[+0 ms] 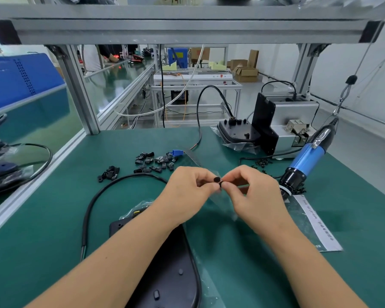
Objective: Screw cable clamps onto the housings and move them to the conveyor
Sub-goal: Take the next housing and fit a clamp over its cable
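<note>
My left hand (188, 187) and my right hand (251, 190) meet above the green mat, and together they pinch a small black cable clamp (218, 181) between their fingertips. A thin clear plastic bag (220, 207) hangs below the hands. Under my left forearm lies a black housing (165, 263) in clear wrap, with a black cable (102, 192) curving out to its left. Loose black clamps (153, 162) lie in a heap farther back. A second housing (238, 132) with its cable stands at the back right.
A blue electric screwdriver (305, 161) hangs on the right above a pile of black screws (262, 162). Behind it sits a grey screw feeder (289, 121). A paper sheet (316, 223) lies at the right. The green conveyor (31, 121) runs along the left, carrying wrapped housings (2, 170).
</note>
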Available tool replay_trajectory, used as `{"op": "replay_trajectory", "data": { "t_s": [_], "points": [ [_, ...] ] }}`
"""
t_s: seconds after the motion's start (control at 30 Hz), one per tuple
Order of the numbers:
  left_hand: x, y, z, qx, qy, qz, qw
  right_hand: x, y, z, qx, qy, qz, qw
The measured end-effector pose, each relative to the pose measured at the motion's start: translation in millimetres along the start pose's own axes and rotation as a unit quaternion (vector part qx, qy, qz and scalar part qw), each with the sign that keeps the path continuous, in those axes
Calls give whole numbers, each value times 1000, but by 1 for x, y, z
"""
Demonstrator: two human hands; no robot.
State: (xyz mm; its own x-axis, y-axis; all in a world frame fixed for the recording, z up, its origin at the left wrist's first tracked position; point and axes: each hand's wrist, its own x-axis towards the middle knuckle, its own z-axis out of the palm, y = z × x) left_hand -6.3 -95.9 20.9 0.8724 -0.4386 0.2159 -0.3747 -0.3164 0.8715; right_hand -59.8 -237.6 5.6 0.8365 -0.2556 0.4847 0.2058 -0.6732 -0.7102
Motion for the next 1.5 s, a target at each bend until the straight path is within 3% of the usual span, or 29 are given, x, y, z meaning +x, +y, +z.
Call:
{"op": "replay_trajectory", "data": {
  "t_s": [0.27, 0.6, 0.77, 0.9, 1.0, 1.1, 1.27, 1.33, 1.5],
  "points": [
    [2, 6, 1, -49, 20, -53, 997, -6, -3, 7, -140, 69, -109, 982],
    [2, -2, -1, -64, 40, -50, 996, -7, -3, 6, -99, 23, -101, 990],
    [1, 1, -5, 74, 18, -31, 997, 0, -5, -4, 77, 30, 15, 996],
    [4, 6, -17, 293, -33, -21, 955, 2, -11, -12, 236, -83, 144, 957],
    [0, 4, -38, 337, -31, -25, 941, -1, -27, -8, 303, -181, 206, 913],
    [-9, -12, -68, 282, 45, -20, 958, -3, -51, 1, 253, -282, 204, 903],
    [-39, -51, -105, 136, 134, -75, 979, -11, -102, 26, 88, -431, 88, 894],
    [-49, -61, -107, 58, 147, -87, 984, -17, -114, 38, 38, -453, 37, 890],
    [-58, -73, -104, -47, 148, -102, 983, -21, -119, 62, -63, -419, -21, 906]
  ]
}}
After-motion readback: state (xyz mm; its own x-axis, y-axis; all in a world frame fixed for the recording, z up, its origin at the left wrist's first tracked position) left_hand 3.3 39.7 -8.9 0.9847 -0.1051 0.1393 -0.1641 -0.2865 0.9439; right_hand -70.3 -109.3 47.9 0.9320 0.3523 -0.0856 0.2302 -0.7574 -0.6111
